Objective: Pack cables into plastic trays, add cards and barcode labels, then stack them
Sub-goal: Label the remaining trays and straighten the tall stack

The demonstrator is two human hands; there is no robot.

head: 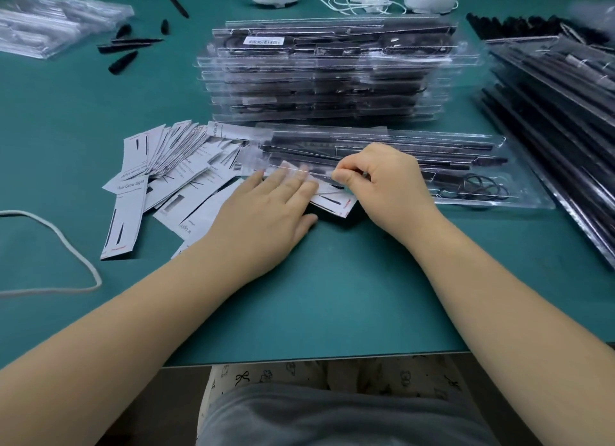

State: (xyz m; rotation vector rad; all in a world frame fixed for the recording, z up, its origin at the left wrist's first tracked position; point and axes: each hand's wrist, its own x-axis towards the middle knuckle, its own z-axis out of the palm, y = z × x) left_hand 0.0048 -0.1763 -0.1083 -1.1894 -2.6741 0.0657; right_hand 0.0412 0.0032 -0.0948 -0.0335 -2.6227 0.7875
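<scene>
On green matting near the desk's front edge: clear plastic tray (382,166) lying flat, loaded with black rods and coiled black cable (482,187); left hand (263,219) flat, fingers straight, pressing white printed card (332,201) at tray's near-left corner; right hand (382,179) curled, thumb and forefinger pinching what looks like tray's thin clear edge, blurred there; loose fan of white printed cards (166,166) just left; tall stack of filled clear trays (326,76) behind, white barcode label (264,41) on top.
</scene>
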